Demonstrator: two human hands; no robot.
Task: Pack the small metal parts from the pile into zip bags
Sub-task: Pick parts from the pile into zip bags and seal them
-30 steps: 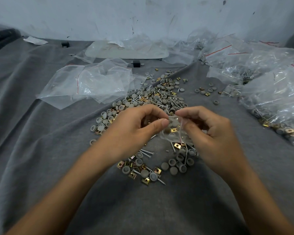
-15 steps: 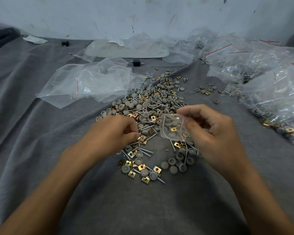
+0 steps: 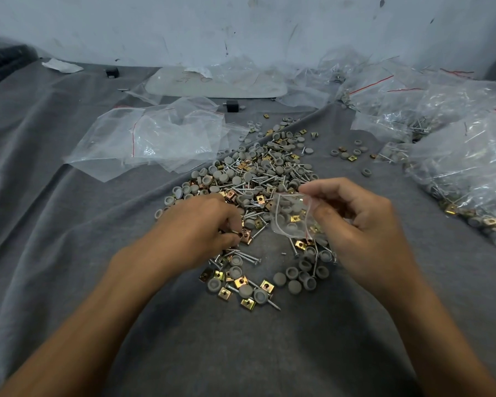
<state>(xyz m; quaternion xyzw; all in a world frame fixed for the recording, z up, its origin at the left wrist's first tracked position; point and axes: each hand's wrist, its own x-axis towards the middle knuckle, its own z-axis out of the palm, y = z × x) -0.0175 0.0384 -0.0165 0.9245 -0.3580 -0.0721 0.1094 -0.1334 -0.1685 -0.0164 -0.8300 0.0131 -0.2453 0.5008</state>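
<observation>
A pile of small parts [image 3: 265, 176], grey caps, brass square clips and screws, lies spread on the grey cloth [image 3: 69, 253] in the middle. My right hand [image 3: 358, 224] pinches the top edge of a small clear zip bag [image 3: 291, 216] that holds a few grey caps and brass clips; the bag hangs just above the pile. My left hand [image 3: 195, 227] is down on the pile's near left part, its fingertips pinching a brass clip [image 3: 245, 236].
Empty clear zip bags [image 3: 155, 138] lie behind the pile to the left. Filled bags [image 3: 464, 156] are heaped along the right side. A flat white sheet [image 3: 215, 84] and a small black block [image 3: 232, 106] lie near the back wall.
My left hand has left the bag's mouth, moved down and left to the pile, and picked at a brass clip. My right hand kept the bag in about the same place.
</observation>
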